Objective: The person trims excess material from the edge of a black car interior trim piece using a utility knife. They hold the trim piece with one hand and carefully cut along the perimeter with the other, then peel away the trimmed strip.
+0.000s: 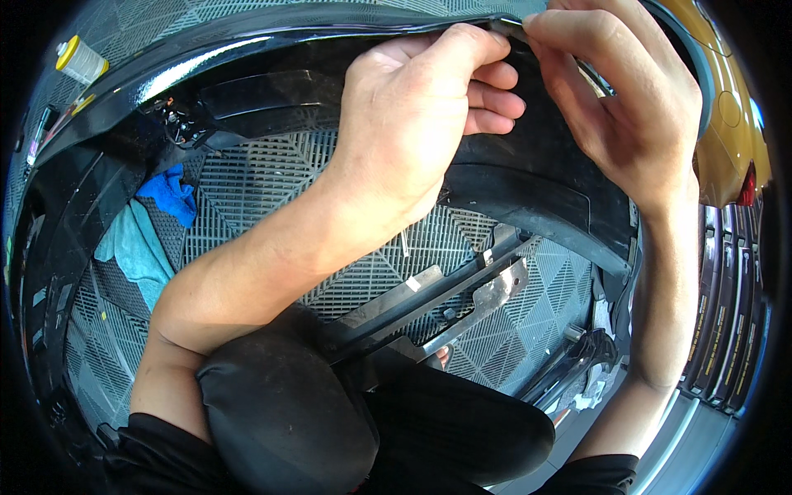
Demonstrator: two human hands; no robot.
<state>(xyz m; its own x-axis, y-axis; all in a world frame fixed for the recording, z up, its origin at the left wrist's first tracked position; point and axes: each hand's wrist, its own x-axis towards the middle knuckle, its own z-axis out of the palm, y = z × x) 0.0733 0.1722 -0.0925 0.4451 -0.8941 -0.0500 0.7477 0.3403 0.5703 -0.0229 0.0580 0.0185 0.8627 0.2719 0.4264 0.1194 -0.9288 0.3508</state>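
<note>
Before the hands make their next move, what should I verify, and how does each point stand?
1. Left hand at the curved black panel's upper edge: ok.
2. Right hand at that same edge, close to the left: ok.
3. Right hand wholly in the picture: not ok; the top border crops it.
4. Firmness of either pinch: cannot tell.
5. Blue cloth and teal cloth apart from both hands: ok.
6. Yellow-and-white bottle away from both hands: ok.

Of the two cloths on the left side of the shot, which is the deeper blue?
The crumpled blue cloth, higher in the picture; the other, the teal cloth, is paler, greener and larger.
</note>
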